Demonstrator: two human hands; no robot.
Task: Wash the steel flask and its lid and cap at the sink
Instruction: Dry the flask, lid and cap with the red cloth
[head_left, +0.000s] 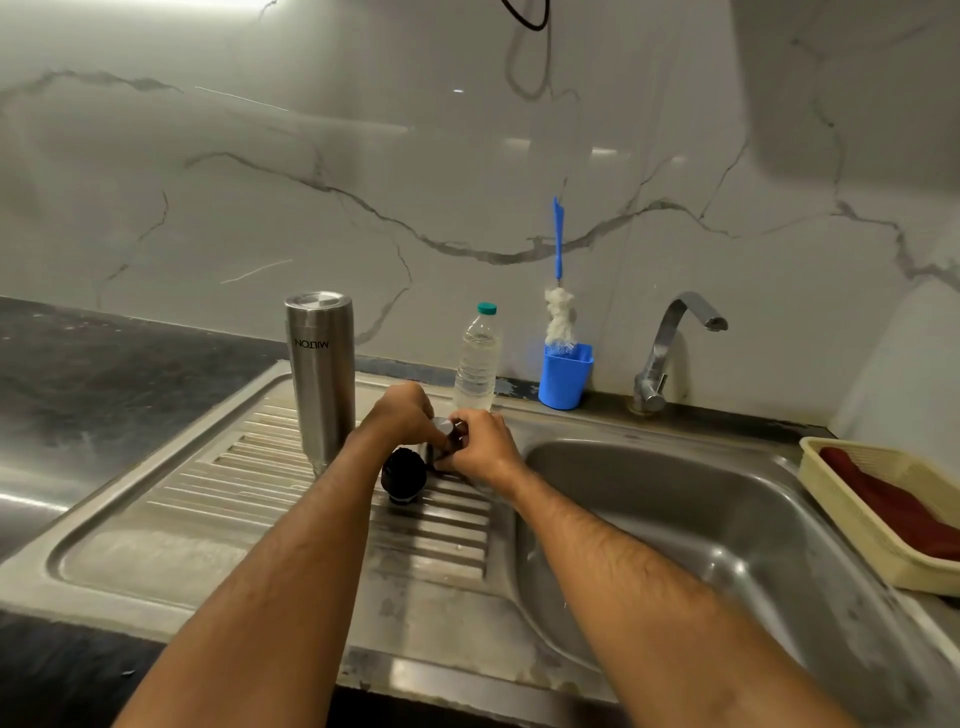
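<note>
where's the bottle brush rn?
Head view, right of centre: the bottle brush stands upright in the blue cup against the backsplash, between the plastic water bottle and the tap.

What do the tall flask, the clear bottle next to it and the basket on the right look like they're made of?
The flask looks like brushed stainless steel: grey, matt sheen, soft streaky reflections. The clear bottle seems thin plastic: see-through, ribbed walls, teal screw cap. The basket looks like moulded cream plastic, with fine slots along its wall; the dark red thing in it appears to be cloth, though that is less certain.
</note>
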